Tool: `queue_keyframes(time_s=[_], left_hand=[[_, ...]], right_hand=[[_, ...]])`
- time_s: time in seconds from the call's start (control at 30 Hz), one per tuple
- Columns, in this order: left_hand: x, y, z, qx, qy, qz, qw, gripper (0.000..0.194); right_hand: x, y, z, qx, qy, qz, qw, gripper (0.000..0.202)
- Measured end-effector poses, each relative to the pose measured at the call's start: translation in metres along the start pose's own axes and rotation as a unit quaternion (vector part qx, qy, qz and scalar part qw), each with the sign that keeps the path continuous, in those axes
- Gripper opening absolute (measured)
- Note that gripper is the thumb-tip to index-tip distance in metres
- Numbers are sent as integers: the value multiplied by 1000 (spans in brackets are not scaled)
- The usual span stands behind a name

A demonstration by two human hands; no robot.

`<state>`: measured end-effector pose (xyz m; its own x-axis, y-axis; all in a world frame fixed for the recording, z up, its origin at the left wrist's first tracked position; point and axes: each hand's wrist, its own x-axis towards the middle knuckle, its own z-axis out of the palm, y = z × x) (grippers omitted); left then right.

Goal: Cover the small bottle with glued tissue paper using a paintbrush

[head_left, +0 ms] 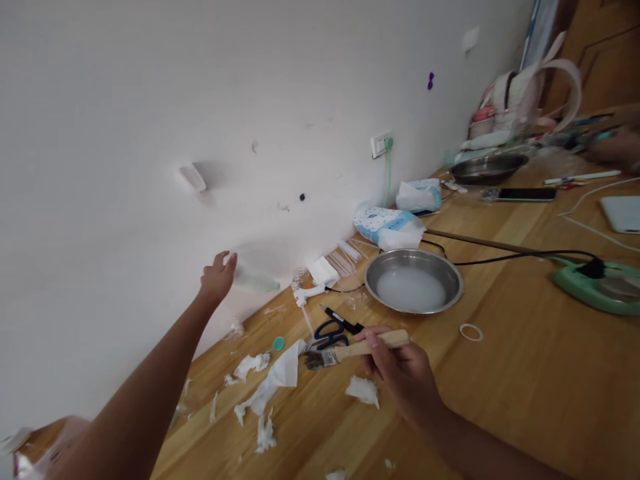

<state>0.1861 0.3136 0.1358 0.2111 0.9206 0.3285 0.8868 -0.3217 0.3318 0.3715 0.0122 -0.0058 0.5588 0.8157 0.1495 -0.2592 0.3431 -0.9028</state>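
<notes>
My right hand point(395, 363) is closed round the wooden handle of a flat brush point(350, 351), its dark bristles pointing left over the table. Raised near the wall, my left hand point(219, 275) is by a blurred pale green bottle-like object point(257, 280); its fingers are curled, and whether they touch that object is unclear. Beneath the brush lie dark blue scissors point(330, 333) and a black pen point(340, 318). Torn white tissue point(280, 380) spreads to the left of the bristles. Behind my right hand, a metal bowl point(414, 281) holds cloudy whitish liquid.
A white glue gun point(309, 294) and tissue packs point(383, 223) sit along the wall. Farther right are a green power strip point(600, 287) with cables, a phone point(520, 194), a second metal bowl point(487, 169) and another person's hand point(617, 145).
</notes>
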Motion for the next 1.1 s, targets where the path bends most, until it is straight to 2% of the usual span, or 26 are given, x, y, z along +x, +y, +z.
queue_keyframes(time_s=[0.13, 0.27, 0.43, 0.67, 0.93, 1.1], left_hand=[[-7, 13, 20, 87, -46, 82, 992, 60], [-4, 23, 30, 148, -97, 122, 977, 75], [5, 33, 28, 192, -135, 165, 958, 71], [-7, 48, 30, 215, -184, 246, 927, 66], [-15, 50, 13, 202, -202, 270, 920, 70], [-28, 52, 9, 172, -230, 278, 917, 67]], right_hand=[[0, 2, 0, 9, -10, 22, 1000, 44], [1, 8, -1, 25, -23, 50, 998, 44], [3, 4, -1, 9, -17, 46, 999, 47], [4, 0, 0, 5, -14, 54, 998, 47], [4, 2, -1, 2, -9, 30, 1000, 43], [2, -3, 0, -9, 8, 36, 999, 45]])
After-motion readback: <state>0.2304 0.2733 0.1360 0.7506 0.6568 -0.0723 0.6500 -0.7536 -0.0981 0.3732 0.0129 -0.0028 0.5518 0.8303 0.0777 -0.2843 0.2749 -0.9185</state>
